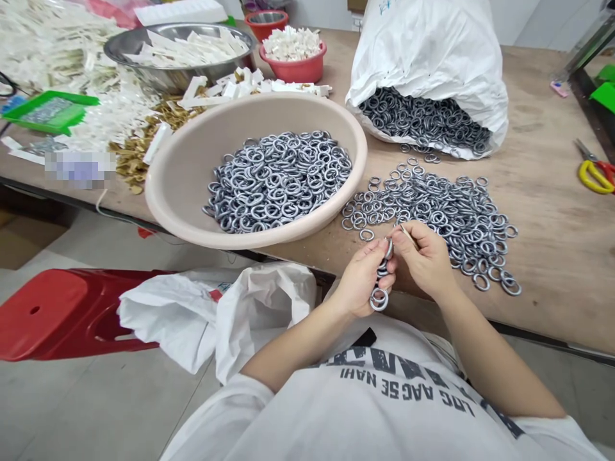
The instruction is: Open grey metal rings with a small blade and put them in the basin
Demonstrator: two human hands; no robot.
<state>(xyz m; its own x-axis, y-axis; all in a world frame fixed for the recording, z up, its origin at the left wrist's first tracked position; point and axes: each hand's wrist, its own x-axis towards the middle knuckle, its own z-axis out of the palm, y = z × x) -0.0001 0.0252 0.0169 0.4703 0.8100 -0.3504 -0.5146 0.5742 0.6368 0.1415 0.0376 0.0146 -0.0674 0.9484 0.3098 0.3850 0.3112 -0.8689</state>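
Observation:
My left hand [361, 276] is closed around a short stack of grey metal rings [380, 291], held just in front of the table edge. My right hand [425, 259] pinches a thin pale stick [409, 236] whose tip points toward the top ring of the stack. Both hands touch each other above my lap. Right beyond them a loose pile of the same grey rings [437, 205] is spread on the wooden table [552, 224]. A beige basin [192, 166] half filled with rings sits to the left of the pile.
A white sack [432, 51] spilling rings lies behind the pile. Scissors with yellow and red handles [596, 171] rest at the right edge. White plastic parts, a steel bowl [144, 48], red bowls [294, 67] and a green tray [48, 112] crowd the back left. A red stool [62, 314] and white bag [211, 314] sit below.

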